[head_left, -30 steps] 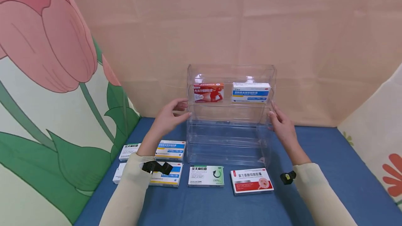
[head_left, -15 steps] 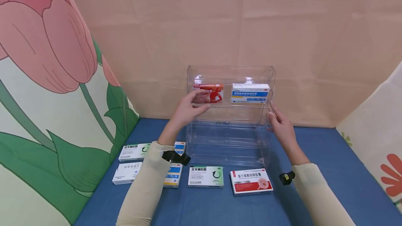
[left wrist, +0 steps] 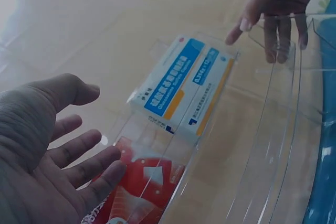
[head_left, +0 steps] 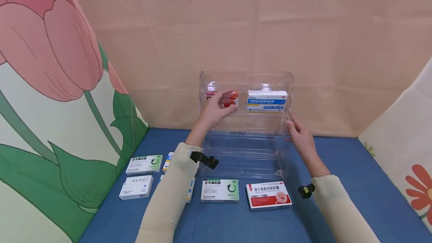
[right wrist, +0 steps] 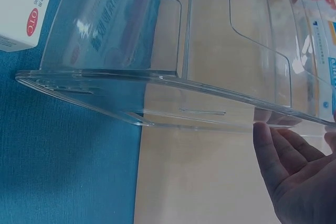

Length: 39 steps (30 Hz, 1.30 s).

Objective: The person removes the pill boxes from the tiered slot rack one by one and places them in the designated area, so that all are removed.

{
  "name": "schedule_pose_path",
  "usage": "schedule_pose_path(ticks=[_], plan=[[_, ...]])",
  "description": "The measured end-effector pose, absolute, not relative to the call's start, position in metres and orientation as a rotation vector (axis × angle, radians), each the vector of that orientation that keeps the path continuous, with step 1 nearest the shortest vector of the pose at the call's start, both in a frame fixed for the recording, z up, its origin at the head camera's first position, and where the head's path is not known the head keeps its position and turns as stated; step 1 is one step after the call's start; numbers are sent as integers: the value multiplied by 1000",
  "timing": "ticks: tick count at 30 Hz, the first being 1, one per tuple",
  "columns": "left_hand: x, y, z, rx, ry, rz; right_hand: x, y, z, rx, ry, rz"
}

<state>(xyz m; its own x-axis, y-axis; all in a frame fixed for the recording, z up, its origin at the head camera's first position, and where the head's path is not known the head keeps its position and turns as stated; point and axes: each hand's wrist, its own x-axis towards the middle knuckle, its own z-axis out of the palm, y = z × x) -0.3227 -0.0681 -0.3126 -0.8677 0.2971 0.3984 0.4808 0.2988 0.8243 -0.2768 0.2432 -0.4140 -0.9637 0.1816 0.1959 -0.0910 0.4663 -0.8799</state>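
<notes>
A clear plastic tiered display rack [head_left: 244,147] stands at the back of the table. Two medicine boxes sit in its top tier: a red one [left wrist: 152,184] on the left and a white-and-blue one [head_left: 267,101] on the right. My left hand [head_left: 217,110] hovers in front of the red medicine box and partly covers it in the head view; its fingers are spread and loose, with nothing between them. At the rack's right side, my right hand [head_left: 301,138] touches the clear side panel from outside with extended fingers [right wrist: 270,153].
In front of the rack lie two green-and-white boxes [head_left: 219,190] and a red-and-white box [head_left: 269,195]. A plain white box [head_left: 136,187] is at the left. My left sleeve [head_left: 172,194] partly hides two blue-and-white boxes [head_left: 191,190]. Fabric backdrops enclose the blue table [head_left: 330,160].
My left hand has left the rack's left side and moved right, across the front of the red medicine box. My right hand stays at the right panel. The boxes keep their places.
</notes>
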Motion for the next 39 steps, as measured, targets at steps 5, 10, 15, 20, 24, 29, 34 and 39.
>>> schedule_pose_path(ticks=[5,10,15,20,24,29,34,39], plan=[[-330,-54,-310,-746,-2411,-1567,-276,242,-412,-87,-2458,1495],[-334,-43,-308,-750,-2433,-1535,-276,241,-412,-85,-2457,1494],[-338,-35,-307,-755,-2453,-1521,-276,239,-412,-70,-2445,1500],[-342,-31,-307,-732,-2487,-1480,-277,237,-414,-60,-2443,1502],[-346,-27,-306,-710,-2518,-1447,-276,236,-413,-75,-2445,1505],[-347,-20,-302,-665,-2581,-1398,-276,234,-412,-89,-2441,1522],[-345,-11,-297,-652,-2657,-1344,-275,233,-410,-106,-2441,1522],[-346,-6,-296,-641,-2694,-1246,-276,234,-411,-93,-2441,1512]])
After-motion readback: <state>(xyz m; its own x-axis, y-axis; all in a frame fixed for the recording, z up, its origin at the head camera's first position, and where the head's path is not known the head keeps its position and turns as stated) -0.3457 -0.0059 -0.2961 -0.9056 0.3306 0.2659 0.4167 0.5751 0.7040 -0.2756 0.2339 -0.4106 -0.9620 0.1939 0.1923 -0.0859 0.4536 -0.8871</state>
